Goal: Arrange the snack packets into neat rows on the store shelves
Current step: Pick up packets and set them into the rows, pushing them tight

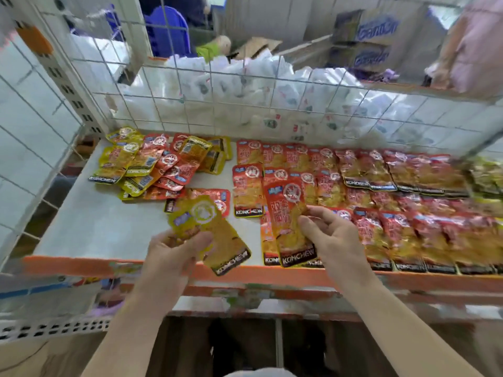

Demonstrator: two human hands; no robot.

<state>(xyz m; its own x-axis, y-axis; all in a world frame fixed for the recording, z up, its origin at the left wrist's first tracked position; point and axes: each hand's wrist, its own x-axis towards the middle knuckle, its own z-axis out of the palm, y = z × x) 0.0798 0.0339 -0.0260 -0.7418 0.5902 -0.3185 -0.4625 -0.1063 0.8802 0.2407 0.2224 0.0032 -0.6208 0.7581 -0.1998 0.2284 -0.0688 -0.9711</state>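
My left hand [174, 250] grips a yellow snack packet [217, 235] above the front edge of the white shelf [109, 227]. My right hand [330, 235] pinches a red snack packet [288, 216] held over the left end of the rows. Rows of red packets [381, 191] lie flat across the middle and right of the shelf. A loose pile of yellow and red packets [155, 164] sits at the back left. One more red packet [217, 198] lies behind the yellow one.
A wire grid panel [245, 99] backs the shelf, with white bags [231, 85] behind it. An orange strip [81, 268] runs along the shelf's front edge. Yellow-green packets [487, 175] lie at the far right. A perforated upright [62, 77] stands at the left.
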